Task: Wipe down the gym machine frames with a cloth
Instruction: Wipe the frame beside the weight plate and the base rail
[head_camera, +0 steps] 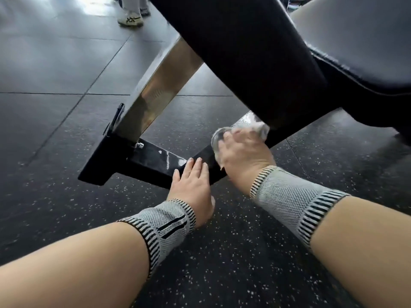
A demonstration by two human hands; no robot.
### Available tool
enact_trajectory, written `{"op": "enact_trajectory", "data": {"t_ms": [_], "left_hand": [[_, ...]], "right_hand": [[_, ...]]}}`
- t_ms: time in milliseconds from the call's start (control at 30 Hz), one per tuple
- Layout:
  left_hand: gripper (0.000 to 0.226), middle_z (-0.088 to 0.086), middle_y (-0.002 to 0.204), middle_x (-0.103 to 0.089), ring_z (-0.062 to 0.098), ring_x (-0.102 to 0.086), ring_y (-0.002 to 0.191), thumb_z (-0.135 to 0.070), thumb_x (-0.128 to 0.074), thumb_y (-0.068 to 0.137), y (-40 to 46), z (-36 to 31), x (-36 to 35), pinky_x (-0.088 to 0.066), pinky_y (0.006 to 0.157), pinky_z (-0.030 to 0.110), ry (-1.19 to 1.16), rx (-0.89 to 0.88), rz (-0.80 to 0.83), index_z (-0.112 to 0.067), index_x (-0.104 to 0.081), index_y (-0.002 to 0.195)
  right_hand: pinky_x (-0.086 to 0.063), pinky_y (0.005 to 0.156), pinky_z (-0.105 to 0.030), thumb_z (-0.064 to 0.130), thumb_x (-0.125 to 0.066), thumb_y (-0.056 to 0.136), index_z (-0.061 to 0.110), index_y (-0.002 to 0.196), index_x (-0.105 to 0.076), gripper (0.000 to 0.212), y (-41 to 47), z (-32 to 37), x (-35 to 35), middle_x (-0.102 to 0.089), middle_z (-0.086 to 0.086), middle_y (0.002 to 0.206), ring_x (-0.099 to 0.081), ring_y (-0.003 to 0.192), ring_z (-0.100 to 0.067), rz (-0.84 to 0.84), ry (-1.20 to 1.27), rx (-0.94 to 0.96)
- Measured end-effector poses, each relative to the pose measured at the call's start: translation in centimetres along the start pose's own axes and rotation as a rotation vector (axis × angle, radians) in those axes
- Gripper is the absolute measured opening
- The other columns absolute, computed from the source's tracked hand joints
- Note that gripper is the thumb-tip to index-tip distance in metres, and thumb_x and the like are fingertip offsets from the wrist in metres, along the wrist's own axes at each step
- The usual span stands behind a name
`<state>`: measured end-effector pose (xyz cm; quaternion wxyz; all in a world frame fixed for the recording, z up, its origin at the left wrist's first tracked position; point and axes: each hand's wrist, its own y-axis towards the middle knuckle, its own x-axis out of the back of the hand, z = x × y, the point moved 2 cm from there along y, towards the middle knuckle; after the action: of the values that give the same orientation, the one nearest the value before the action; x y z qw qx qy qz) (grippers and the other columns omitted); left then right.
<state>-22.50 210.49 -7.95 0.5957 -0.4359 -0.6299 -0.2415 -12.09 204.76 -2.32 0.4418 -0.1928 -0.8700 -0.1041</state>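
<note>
- Left hand (193, 182): fingers straight and together, laid flat on the black base bar (155, 160) of the bench frame; grey knit wrist sleeve (165, 221) worn.
- Right hand (241, 155): blurred; fingers curled round a pale cloth (240, 130), pressing it on the frame's sloping bar just below the black bench pad (255, 52); matching sleeve on that wrist.
- Chrome upright (153, 90): rises from the base bar's left end.
- Floor (55, 70): dark speckled rubber tiles; a bystander's white shoe (130, 18) at top.
</note>
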Motion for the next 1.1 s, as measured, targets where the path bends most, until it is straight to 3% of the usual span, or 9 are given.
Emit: {"op": "enact_trajectory", "data": {"t_ms": [100, 267, 433, 600, 700, 767, 867, 1000, 1100], "left_hand": [[0.077, 0.0, 0.161, 0.016, 0.019, 0.02, 0.146, -0.033, -0.039, 0.096, 0.1, -0.7, 0.4, 0.004, 0.12, 0.047, -0.004, -0.037, -0.012, -0.012, 0.007, 0.153], [0.079, -0.002, 0.161, 0.016, 0.019, 0.019, 0.147, -0.031, -0.041, 0.096, 0.3, -0.6, 0.4, 0.006, 0.119, 0.046, -0.049, -0.015, -0.009, -0.015, 0.012, 0.153], [0.073, -0.005, 0.162, 0.012, 0.02, 0.021, 0.146, -0.028, -0.038, 0.097, 0.1, -0.3, 0.7, 0.006, 0.119, 0.049, -0.024, -0.015, 0.009, -0.02, 0.008, 0.153], [0.073, -0.009, 0.162, 0.007, 0.021, 0.022, 0.146, -0.022, -0.035, 0.095, 0.0, -0.4, 0.7, 0.008, 0.118, 0.052, -0.026, -0.009, 0.02, -0.021, 0.009, 0.153], [0.074, -0.008, 0.162, 0.008, 0.02, 0.022, 0.146, -0.019, -0.033, 0.094, 0.1, -0.4, 0.9, 0.009, 0.117, 0.051, -0.039, -0.005, 0.011, -0.02, 0.01, 0.154], [0.073, -0.007, 0.162, 0.009, 0.021, 0.021, 0.146, -0.022, -0.034, 0.095, -0.1, -0.1, 0.8, 0.007, 0.118, 0.051, -0.004, -0.013, 0.011, -0.017, 0.01, 0.153], [0.072, -0.005, 0.162, 0.012, 0.021, 0.021, 0.146, -0.023, -0.033, 0.096, -0.6, 0.6, 0.4, 0.005, 0.118, 0.052, 0.04, -0.004, 0.015, -0.015, 0.01, 0.153], [0.073, -0.002, 0.161, 0.015, 0.02, 0.021, 0.146, -0.025, -0.034, 0.096, -0.6, 1.6, 0.3, 0.007, 0.118, 0.052, 0.07, 0.016, 0.027, -0.013, 0.011, 0.153], [0.075, -0.001, 0.161, 0.016, 0.02, 0.022, 0.146, -0.029, -0.036, 0.096, -0.4, 2.3, 0.3, 0.008, 0.117, 0.052, 0.104, 0.038, 0.014, -0.012, 0.011, 0.152]], "right_hand": [[-0.026, 0.11, -0.051, 0.026, -0.047, 0.093, 0.007, 0.143, -0.03, 0.056, -0.2, -2.5, 0.2, -0.047, -0.009, 0.137, -0.042, 0.127, -0.034, -0.065, 0.019, -0.167], [-0.02, 0.115, -0.049, 0.027, -0.035, 0.099, 0.012, 0.148, -0.029, 0.051, 0.2, 1.4, 1.1, -0.03, -0.009, 0.152, -0.023, 0.141, -0.029, 0.092, 0.102, 0.186], [-0.029, 0.109, -0.044, 0.029, -0.044, 0.098, 0.014, 0.139, -0.04, 0.044, -0.5, -4.0, 2.2, -0.042, -0.006, 0.141, -0.035, 0.133, -0.026, 0.096, 0.141, -0.25], [-0.034, 0.093, -0.048, 0.037, -0.04, 0.089, 0.014, 0.126, -0.054, 0.046, 1.6, -0.7, 1.7, -0.056, -0.01, 0.113, -0.048, 0.108, -0.031, 0.175, 0.128, -0.181], [-0.035, 0.097, -0.049, 0.037, -0.03, 0.095, 0.012, 0.136, -0.046, 0.051, 2.1, 1.1, 0.8, -0.047, -0.009, 0.137, -0.041, 0.127, -0.031, 0.145, 0.151, -0.023], [-0.039, 0.091, -0.04, 0.035, -0.036, 0.093, 0.014, 0.134, -0.047, 0.046, 1.9, -0.8, 0.7, -0.05, -0.004, 0.133, -0.045, 0.124, -0.026, 0.086, 0.241, -0.188], [-0.032, 0.102, -0.037, 0.039, -0.046, 0.088, 0.017, 0.132, -0.045, 0.05, 2.0, -1.5, 0.2, -0.051, 0.0, 0.131, -0.045, 0.123, -0.021, 0.083, 0.287, -0.332], [-0.013, 0.111, -0.058, 0.039, -0.021, 0.092, 0.006, 0.147, -0.03, 0.065, 2.9, 3.5, -0.1, -0.033, -0.015, 0.149, -0.026, 0.137, -0.035, 0.236, 0.088, -0.097], [-0.002, 0.116, -0.054, 0.032, -0.016, 0.095, 0.006, 0.149, -0.024, 0.061, 2.8, 3.8, -0.3, -0.025, -0.013, 0.155, -0.015, 0.143, -0.032, 0.193, 0.141, -0.072]]}}
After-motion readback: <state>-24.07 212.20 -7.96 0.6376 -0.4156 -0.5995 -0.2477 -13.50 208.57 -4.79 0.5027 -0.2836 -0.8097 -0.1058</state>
